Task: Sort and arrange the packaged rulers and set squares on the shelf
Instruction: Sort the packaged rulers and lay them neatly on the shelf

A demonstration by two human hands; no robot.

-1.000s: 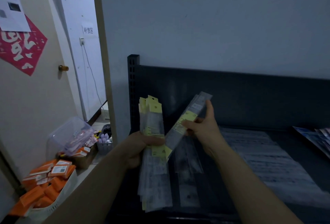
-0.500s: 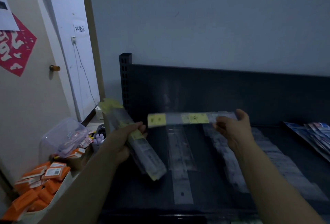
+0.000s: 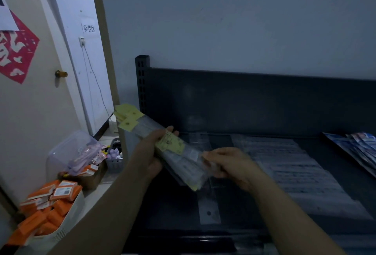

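Above the left end of the dark shelf (image 3: 264,102), the left hand (image 3: 148,153) grips a tilted bundle of packaged rulers (image 3: 183,159); the blurred right hand (image 3: 232,163) pinches its lower end.

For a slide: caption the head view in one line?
Left hand grips a bundle of packaged rulers; right hand pinches its lower end over the dark shelf.

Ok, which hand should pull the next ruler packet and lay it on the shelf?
Right. The left hand grips the bundle of rulers around its middle, so it is occupied. The right hand appears to pinch the bundle's lower end, directly above the shelf where packets already lie.
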